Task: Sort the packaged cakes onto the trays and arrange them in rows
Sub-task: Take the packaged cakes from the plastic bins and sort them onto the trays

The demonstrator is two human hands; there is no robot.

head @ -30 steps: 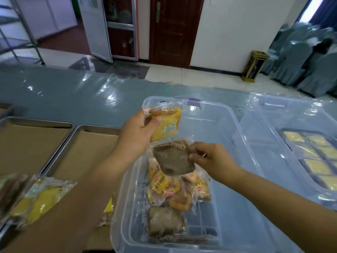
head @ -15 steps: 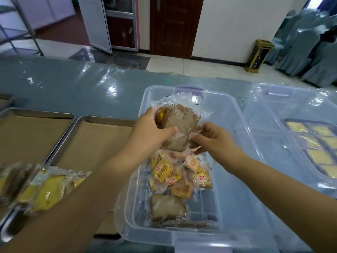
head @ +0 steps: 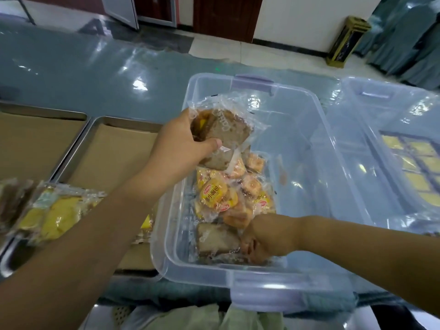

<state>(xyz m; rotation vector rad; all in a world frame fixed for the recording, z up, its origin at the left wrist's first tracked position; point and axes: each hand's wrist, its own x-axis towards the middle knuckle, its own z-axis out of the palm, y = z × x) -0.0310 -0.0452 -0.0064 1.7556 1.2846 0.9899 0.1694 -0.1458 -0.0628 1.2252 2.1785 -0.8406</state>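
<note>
My left hand (head: 177,141) grips two packaged cakes stacked together above the clear plastic bin (head: 321,144): a brown cake (head: 223,136) in front, a yellow-labelled one (head: 201,123) behind. My right hand (head: 264,239) is down in the bin's near end, fingers curled at the wrapper of a brown packaged cake (head: 214,238) lying on the bottom. Several small orange-and-yellow packaged buns (head: 214,196) lie in a heap in the bin's middle. Two paper-lined metal trays (head: 112,151) (head: 31,136) sit left of the bin; yellow packaged cakes (head: 52,215) lie at their near edge.
A second clear bin (head: 390,148) stands to the right, its lid reflecting a window. The table (head: 95,75) has a shiny blue-grey cover. Beyond it are a tiled floor, a brown door, a gold waste bin (head: 345,41) and covered chairs.
My right hand let go of the brown cake, now held by my left hand together with the yellow one, and dropped to the near end of the bin onto another brown cake.
</note>
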